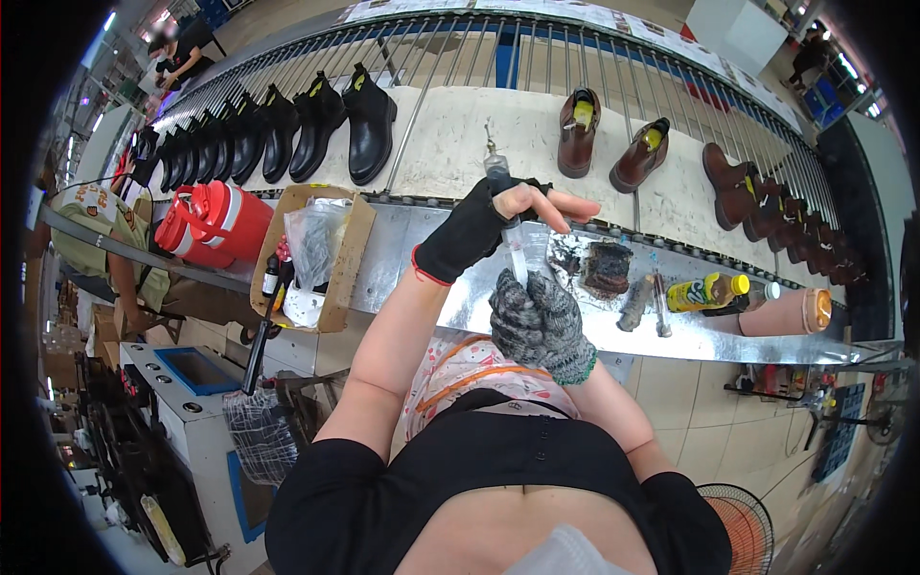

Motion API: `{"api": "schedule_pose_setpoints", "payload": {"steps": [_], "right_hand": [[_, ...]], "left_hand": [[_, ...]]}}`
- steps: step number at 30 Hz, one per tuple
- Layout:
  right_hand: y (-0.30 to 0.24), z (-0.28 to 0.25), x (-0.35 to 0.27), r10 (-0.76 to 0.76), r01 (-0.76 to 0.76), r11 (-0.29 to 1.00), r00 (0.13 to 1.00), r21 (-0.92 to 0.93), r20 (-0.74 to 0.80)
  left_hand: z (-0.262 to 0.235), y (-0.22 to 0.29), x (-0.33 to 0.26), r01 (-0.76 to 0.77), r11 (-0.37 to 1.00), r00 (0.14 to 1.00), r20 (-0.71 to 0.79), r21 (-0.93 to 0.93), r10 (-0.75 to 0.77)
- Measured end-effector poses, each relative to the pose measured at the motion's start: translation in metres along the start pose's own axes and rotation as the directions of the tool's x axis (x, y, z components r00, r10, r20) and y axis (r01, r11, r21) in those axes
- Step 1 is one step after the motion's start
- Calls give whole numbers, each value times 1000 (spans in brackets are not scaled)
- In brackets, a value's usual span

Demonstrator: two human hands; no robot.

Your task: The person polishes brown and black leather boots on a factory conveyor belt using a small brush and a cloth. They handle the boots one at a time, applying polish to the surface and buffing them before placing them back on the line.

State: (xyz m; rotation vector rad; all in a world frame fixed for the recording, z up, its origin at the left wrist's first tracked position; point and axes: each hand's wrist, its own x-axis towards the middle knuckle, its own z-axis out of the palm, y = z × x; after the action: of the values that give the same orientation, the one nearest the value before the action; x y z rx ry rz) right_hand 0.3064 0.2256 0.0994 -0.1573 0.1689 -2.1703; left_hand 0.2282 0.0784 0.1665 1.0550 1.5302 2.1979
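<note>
Tool [517, 245]: slim, with a clear barrel, a dark collar and a wiry tip; it slants between both grips, its tip standing up past the left one.
Left grip [467, 232]: in a black fingerless glove, closed around the tool's upper part, fingers reaching out to the right.
Right grip [542, 321]: in a grey knit glove, just below the left, pinching the tool's lower end.
Table [422, 222]: shiny metal, beneath and beyond the grips.
Dark block [608, 268]: on the table, right of the right grip.
Rag [635, 305]: grey, farther right.
Yellow bottle [707, 292]: right of the rag; a pink cup [781, 314] lies beyond it.
Carton [360, 236]: left of both grips, a red jug [230, 222] beside it.
Black boots [371, 129]: in a row, beyond the left grip and leftward.
Brown boots [579, 136]: beyond the grips, to the right.
</note>
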Motion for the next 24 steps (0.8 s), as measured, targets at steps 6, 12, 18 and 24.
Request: {"api": "schedule_pose_setpoints", "payload": {"steps": [6, 12, 18, 24], "right_hand": [[-22, 4, 1, -457, 98, 576, 862, -811, -221], [-26, 1, -7, -466, 132, 693, 833, -709, -299], [-22, -4, -6, -345, 246, 896, 910, -370, -229], [-27, -2, -7, -192, 170, 952, 979, -253, -63]], "left_hand": [[23, -7, 4, 136, 921, 724, -672, 364, 158], [24, -2, 9, 75, 971, 798, -598, 226, 78], [22, 3, 7, 60, 990, 890, -456, 125, 4], [18, 2, 7, 61, 983, 917, -398, 174, 14]]}}
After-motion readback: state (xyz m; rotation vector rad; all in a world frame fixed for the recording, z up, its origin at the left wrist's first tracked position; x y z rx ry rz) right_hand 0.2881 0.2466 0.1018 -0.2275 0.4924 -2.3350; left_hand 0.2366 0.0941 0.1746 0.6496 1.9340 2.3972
